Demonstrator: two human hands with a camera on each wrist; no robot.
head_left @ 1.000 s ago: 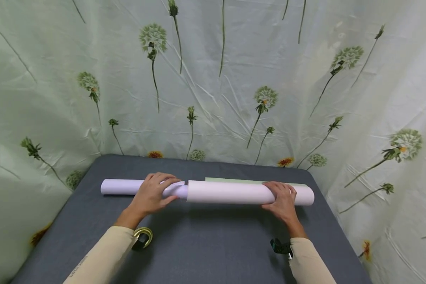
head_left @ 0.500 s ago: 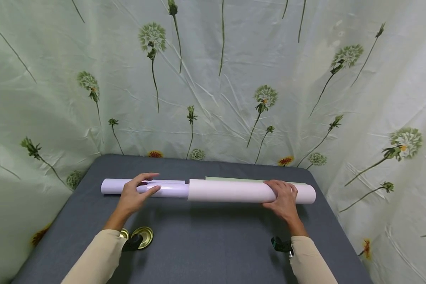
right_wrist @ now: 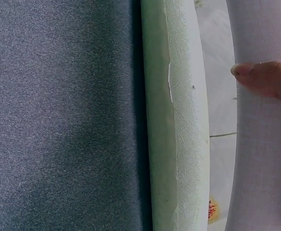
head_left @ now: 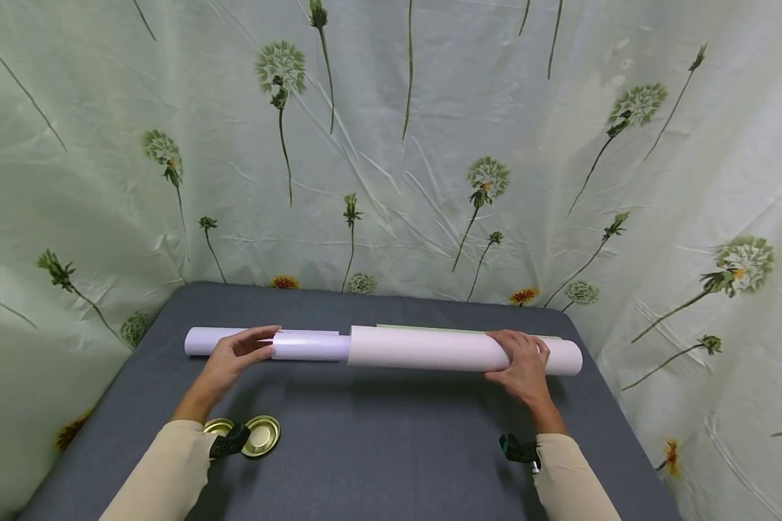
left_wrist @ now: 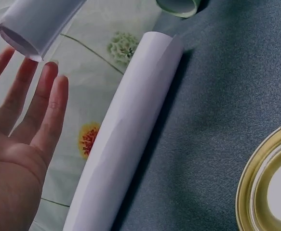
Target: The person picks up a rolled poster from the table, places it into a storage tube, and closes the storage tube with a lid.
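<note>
My right hand (head_left: 521, 362) grips a thick pinkish-white roll (head_left: 423, 349) near its right end, raised above the table. One fingertip (right_wrist: 260, 79) of that hand lies on the roll in the right wrist view. A thinner glossy white tube (head_left: 313, 347) sticks out of the roll's left end. At the tube's free end is my left hand (head_left: 231, 356), thumb and fingers spread to either side. From the left wrist, those fingers (left_wrist: 48, 106) look straight, tips close to the tube's rim; whether they touch it I cannot tell.
Behind the tube, a white paper roll (left_wrist: 126, 130) lies on the dark grey table (head_left: 391, 449). A pale green textured roll (right_wrist: 179, 120) lies behind the pinkish one. Two gold round lids (head_left: 262, 436) rest near my left forearm. Flowered curtain (head_left: 391, 145) encloses the table.
My left hand has moved left along the thinner tube to its free end. The right hand keeps its hold, and the thick roll has shifted slightly right.
</note>
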